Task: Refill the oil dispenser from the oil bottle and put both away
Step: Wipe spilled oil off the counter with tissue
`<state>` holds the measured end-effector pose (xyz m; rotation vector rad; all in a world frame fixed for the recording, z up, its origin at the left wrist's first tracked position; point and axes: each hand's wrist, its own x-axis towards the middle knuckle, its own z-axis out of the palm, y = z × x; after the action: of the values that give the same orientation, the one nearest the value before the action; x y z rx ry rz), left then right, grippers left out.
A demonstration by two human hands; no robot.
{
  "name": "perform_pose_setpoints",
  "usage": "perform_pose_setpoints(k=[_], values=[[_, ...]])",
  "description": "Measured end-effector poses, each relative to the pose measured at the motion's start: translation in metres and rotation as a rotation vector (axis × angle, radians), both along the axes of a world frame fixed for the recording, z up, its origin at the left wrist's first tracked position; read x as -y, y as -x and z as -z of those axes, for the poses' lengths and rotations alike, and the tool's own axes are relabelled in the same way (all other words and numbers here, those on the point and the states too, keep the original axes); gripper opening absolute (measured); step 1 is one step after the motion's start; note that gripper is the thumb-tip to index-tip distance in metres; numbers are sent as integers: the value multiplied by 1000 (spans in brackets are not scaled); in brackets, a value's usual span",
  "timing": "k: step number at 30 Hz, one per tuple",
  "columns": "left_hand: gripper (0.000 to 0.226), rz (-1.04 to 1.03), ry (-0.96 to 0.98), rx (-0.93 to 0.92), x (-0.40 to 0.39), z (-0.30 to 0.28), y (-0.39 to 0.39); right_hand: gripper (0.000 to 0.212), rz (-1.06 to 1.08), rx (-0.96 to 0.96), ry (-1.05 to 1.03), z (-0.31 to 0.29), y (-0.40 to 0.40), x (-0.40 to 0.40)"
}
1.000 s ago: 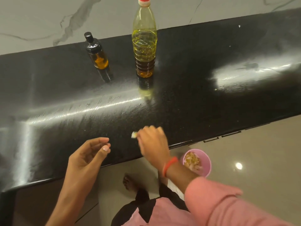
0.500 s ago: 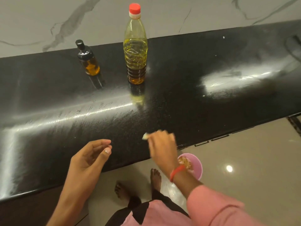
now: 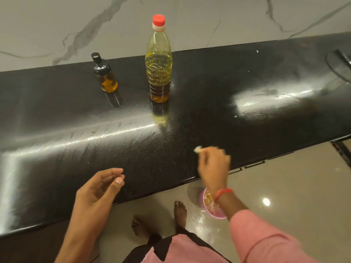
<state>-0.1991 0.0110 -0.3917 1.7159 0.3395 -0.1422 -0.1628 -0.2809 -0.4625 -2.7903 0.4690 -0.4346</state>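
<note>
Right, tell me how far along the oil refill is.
Nothing looks done: the oil bottle keeps its red cap and the dispenser is capped, both standing on the counter. The right hand pinches a small pale scrap; the left hand holds nothing. Uncapping, pouring and storing remain.

A long, shiny black counter (image 3: 190, 133) runs across the middle. A white marble wall (image 3: 57, 25) stands behind it at 12 o'clock. On the tan floor (image 3: 294, 186), at 5 o'clock, sits a pink bowl (image 3: 214, 215) with pale scraps in it. Two bare feet (image 3: 180, 211) stand at 6 o'clock.
</note>
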Motion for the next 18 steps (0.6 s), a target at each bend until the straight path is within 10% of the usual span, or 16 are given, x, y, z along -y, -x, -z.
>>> perform_pose_setpoints(k=[5, 12, 18], values=[[23, -12, 17, 18, -2, -6, -1, 5, -706, -47, 136, 2, 15, -61], [22, -134, -77, -66, -46, -3, 34, 14, 4, -54, 49, -3, -103, 19], [21, -153, -80, -78, -57, -3, 36, 8, -550, -41, 19, -2, -46, -158]])
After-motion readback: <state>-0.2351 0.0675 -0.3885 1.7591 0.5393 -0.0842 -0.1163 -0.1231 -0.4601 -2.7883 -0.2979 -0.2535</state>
